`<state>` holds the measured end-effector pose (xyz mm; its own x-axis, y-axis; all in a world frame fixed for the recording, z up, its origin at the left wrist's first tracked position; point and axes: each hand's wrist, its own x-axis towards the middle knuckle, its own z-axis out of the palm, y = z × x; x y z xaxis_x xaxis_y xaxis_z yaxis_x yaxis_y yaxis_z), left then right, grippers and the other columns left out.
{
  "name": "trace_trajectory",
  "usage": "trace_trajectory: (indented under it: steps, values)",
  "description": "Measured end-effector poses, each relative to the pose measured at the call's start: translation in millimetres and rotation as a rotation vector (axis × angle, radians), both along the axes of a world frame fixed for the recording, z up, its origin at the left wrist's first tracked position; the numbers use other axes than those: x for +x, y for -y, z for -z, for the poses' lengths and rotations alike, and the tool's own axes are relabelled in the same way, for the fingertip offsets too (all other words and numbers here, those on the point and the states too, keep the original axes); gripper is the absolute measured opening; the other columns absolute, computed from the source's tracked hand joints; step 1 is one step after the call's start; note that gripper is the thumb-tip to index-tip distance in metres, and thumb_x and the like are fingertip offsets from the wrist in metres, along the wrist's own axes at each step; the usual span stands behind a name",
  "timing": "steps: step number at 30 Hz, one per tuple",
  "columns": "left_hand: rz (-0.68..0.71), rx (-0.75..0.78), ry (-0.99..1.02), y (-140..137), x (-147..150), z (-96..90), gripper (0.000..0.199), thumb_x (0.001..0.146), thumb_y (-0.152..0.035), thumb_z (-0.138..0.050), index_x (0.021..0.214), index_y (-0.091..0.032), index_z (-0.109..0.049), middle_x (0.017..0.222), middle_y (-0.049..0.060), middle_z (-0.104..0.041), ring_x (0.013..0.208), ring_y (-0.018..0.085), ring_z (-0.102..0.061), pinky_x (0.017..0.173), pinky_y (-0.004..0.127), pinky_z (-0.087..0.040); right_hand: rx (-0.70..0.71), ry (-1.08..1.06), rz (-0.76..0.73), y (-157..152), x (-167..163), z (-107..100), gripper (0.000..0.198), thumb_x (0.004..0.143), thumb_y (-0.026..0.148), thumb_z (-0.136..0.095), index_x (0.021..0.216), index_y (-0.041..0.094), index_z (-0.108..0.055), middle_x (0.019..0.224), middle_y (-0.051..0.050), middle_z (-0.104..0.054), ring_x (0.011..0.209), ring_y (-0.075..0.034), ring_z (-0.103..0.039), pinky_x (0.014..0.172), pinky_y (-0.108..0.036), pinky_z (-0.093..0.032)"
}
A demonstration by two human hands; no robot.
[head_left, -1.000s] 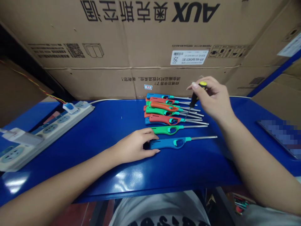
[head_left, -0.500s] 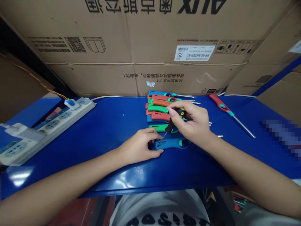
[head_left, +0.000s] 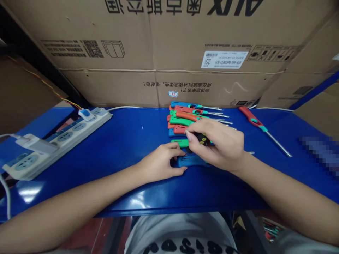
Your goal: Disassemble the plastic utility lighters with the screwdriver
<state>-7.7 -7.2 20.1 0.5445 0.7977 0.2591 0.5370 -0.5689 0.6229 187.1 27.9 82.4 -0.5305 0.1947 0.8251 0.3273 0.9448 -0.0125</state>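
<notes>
A blue stick lighter [head_left: 191, 161] lies flat near the front of the row, its metal tip poking out past my right wrist. My left hand [head_left: 160, 164] grips the handle end between thumb and fingers. In my right hand [head_left: 221, 144] is a screwdriver [head_left: 202, 138] with a black and yellow handle, slanting down over the lighter's slotted end. My fingers cover much of the tool, and I cannot tell whether its tip touches the lighter. Just behind lies a green lighter [head_left: 180, 143], partly hidden by my right hand.
Several stacked lighters [head_left: 182, 120] in red, green, orange and blue lie behind my hands. A single red lighter [head_left: 250, 116] rests at the right. On the left is a white power strip [head_left: 66, 135] with cables. A large cardboard box [head_left: 127, 84] stands along the table's back edge.
My right hand and the screwdriver have come lower, covering more of the blue lighter's trigger end. My left hand keeps its grip. The whole view has shifted slightly.
</notes>
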Motion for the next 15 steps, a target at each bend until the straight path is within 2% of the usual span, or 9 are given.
trace_trajectory:
  steps: [3, 6, 9, 12, 13, 15]
  values:
    - [0.006, 0.006, 0.011, 0, 0, 0.3, 0.025, 0.081, -0.024, -0.077, 0.104, -0.015, -0.074, 0.090, 0.004, -0.066, 0.077, 0.016, -0.064, 0.074, 0.028, -0.056, 0.001, 0.047, 0.014, 0, -3, 0, 0.008, 0.098, 0.016, -0.057, 0.097, 0.014, -0.065, 0.087, -0.004, -0.074, 0.083, -0.012, -0.070, 0.079, -0.021, -0.053]
    - [0.026, -0.014, 0.034, 0, 0, 0.9, 0.024, 0.081, -0.021, -0.076, 0.104, -0.015, -0.074, 0.097, 0.005, -0.070, 0.086, 0.019, -0.067, 0.080, 0.030, -0.057, 0.067, 0.115, 0.064, 0, -7, -4, 0.015, 0.100, 0.018, -0.054, 0.096, 0.013, -0.067, 0.088, -0.004, -0.076, 0.081, -0.012, -0.070, 0.073, -0.023, -0.050]
    - [0.037, -0.022, 0.051, 1, 0, 1.2, 0.026, 0.082, -0.021, -0.075, 0.106, -0.014, -0.073, 0.108, 0.008, -0.071, 0.094, 0.022, -0.069, 0.084, 0.033, -0.058, 0.119, 0.273, 0.273, 6, -15, -18, 0.036, 0.104, 0.034, -0.046, 0.082, 0.015, -0.067, 0.070, -0.004, -0.071, 0.063, -0.016, -0.066, 0.054, -0.029, -0.038]
    - [0.034, -0.019, 0.043, 2, 0, 0.3, 0.029, 0.083, -0.020, -0.072, 0.112, -0.016, -0.072, 0.114, 0.009, -0.072, 0.094, 0.023, -0.069, 0.083, 0.035, -0.058, 0.012, 0.442, 0.554, 16, -28, -38, 0.057, 0.101, 0.059, -0.041, 0.069, 0.016, -0.063, 0.054, -0.006, -0.061, 0.051, -0.019, -0.059, 0.047, -0.031, -0.019]
    - [0.035, -0.021, 0.045, 3, 1, -0.3, 0.030, 0.083, -0.020, -0.071, 0.113, -0.016, -0.072, 0.115, 0.010, -0.072, 0.095, 0.023, -0.069, 0.084, 0.036, -0.059, -0.052, 0.510, 0.591, 18, -32, -44, 0.056, 0.100, 0.059, -0.043, 0.070, 0.016, -0.063, 0.054, -0.006, -0.061, 0.052, -0.020, -0.058, 0.048, -0.031, -0.016]
    - [0.032, -0.026, 0.058, 4, 1, -1.5, 0.030, 0.084, -0.020, -0.070, 0.114, -0.015, -0.071, 0.118, 0.011, -0.071, 0.099, 0.025, -0.069, 0.088, 0.038, -0.058, -0.176, 0.664, 0.554, 19, -36, -54, 0.045, 0.102, 0.049, -0.047, 0.078, 0.016, -0.065, 0.063, -0.008, -0.065, 0.057, -0.021, -0.060, 0.050, -0.030, -0.018]
